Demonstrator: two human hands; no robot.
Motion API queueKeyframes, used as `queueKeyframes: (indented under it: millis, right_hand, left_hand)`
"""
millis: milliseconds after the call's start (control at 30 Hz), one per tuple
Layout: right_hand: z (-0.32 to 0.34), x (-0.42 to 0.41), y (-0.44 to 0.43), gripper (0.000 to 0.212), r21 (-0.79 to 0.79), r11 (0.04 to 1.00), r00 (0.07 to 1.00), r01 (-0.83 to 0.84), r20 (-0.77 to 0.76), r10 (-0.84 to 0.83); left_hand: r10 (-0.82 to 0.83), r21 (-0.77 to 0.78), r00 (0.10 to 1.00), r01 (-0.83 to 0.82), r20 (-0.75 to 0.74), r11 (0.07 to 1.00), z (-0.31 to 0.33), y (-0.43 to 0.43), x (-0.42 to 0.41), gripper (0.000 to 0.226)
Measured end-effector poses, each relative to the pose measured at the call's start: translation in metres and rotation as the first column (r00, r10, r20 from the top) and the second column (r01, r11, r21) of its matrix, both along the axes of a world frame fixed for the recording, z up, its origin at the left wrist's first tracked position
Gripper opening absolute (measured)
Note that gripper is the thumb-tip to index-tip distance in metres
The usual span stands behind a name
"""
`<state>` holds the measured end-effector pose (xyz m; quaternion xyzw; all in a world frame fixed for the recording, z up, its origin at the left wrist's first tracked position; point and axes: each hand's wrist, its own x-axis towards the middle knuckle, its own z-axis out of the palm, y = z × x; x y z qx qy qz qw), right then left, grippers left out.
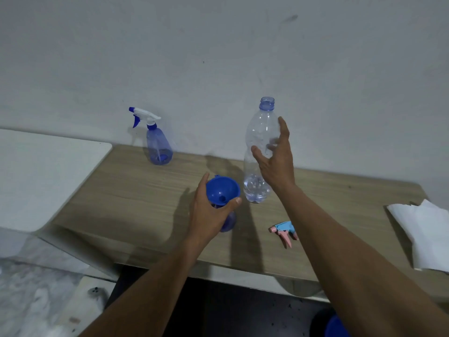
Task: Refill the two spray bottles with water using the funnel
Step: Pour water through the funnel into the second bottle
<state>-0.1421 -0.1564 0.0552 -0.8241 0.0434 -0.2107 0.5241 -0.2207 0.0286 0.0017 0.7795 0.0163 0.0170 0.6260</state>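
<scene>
Funnel (pixel 222 190) sits in a spray bottle (pixel 229 222) gripped by the left hand (pixel 209 215); right hand (pixel 277 164) spreads open beside the water bottle (pixel 258 132).

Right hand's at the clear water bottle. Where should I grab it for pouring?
Probably the narrowed waist mid-body of the water bottle, from its right, where the open right hand hovers. It stands upright, uncapped, with little water at the bottom, so grip lightly; the thin walls may buckle.
</scene>
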Motion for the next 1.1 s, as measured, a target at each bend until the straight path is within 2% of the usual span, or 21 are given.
queueKeyframes:
  millis: [67, 167, 300, 400, 567, 833, 1100]
  right_hand:
    - [0.008, -0.001, -0.001, 0.091, -0.06, 0.996, 0.998, -0.064, 0.011, 0.065]
    - [0.027, -0.006, -0.004, 0.093, -0.231, 0.959, 0.986, -0.164, -0.011, 0.166]
    - [0.049, -0.021, -0.001, 0.091, -0.391, 0.885, 0.967, -0.254, -0.125, 0.223]
    - [0.06, -0.035, 0.003, 0.091, -0.558, 0.776, 0.955, -0.294, -0.196, 0.221]
    - [0.072, -0.058, -0.004, 0.093, -0.734, 0.592, 0.941, -0.332, -0.302, 0.152]
    - [0.057, -0.084, -0.013, 0.092, -0.833, 0.425, 0.926, -0.354, -0.377, 0.032]
    - [0.041, -0.092, -0.009, 0.091, -0.903, 0.246, 0.929, -0.352, -0.37, -0.03]
  left_hand:
    - [-0.009, 0.036, 1.0, 0.009, 0.004, 0.999, 0.004, -0.001, 0.0, 0.081]
    - [-0.029, 0.092, 0.999, 0.027, 0.02, 0.995, 0.008, -0.001, 0.002, 0.059]
    - [-0.044, 0.116, 0.999, 0.042, 0.022, 0.992, 0.014, 0.002, 0.005, 0.062]
    - [-0.03, 0.133, 0.999, 0.026, 0.029, 0.991, 0.017, 0.003, 0.004, 0.059]
    - [-0.064, 0.145, 0.998, 0.062, 0.008, 0.988, 0.02, 0.005, 0.002, 0.065]
    - [-0.146, 0.175, 0.989, 0.147, -0.017, 0.974, 0.025, 0.011, 0.007, 0.072]
    - [-0.174, 0.146, 0.985, 0.175, -0.017, 0.974, 0.023, 0.016, 0.01, 0.058]
